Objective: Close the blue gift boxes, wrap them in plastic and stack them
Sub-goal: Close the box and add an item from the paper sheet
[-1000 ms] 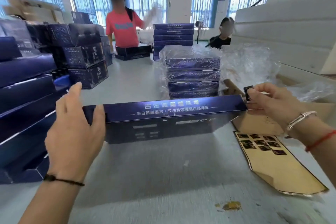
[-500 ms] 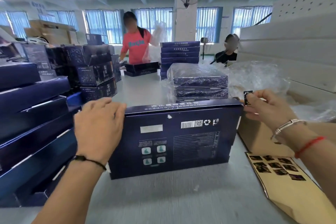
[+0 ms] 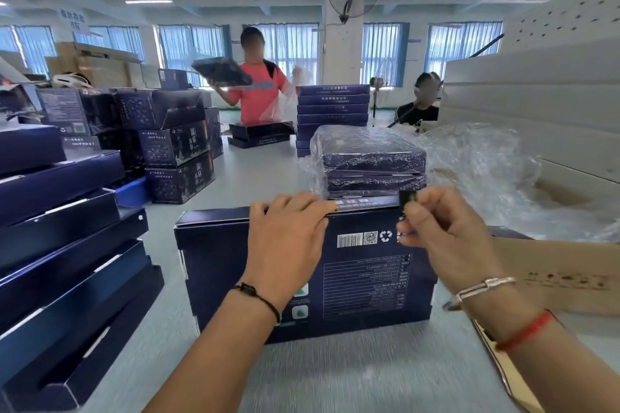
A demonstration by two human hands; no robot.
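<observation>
Just the one head cam, worn up top, looking forward and a bit down across the counter (image 3: 335, 375). Both forearms reached in from the bottom edge, close up; the room's far windows (image 3: 288, 50) sat well beyond the hands.

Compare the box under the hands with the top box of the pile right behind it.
The box under the hands stands upright on one long edge; the top box of the pile lies flat. The upright one is bare, while the flat one is covered in clear plastic. The left hand presses on the upright box and the right hand holds a small dark sticker at its top edge; nobody touches the flat one. Both are dark blue.
</observation>
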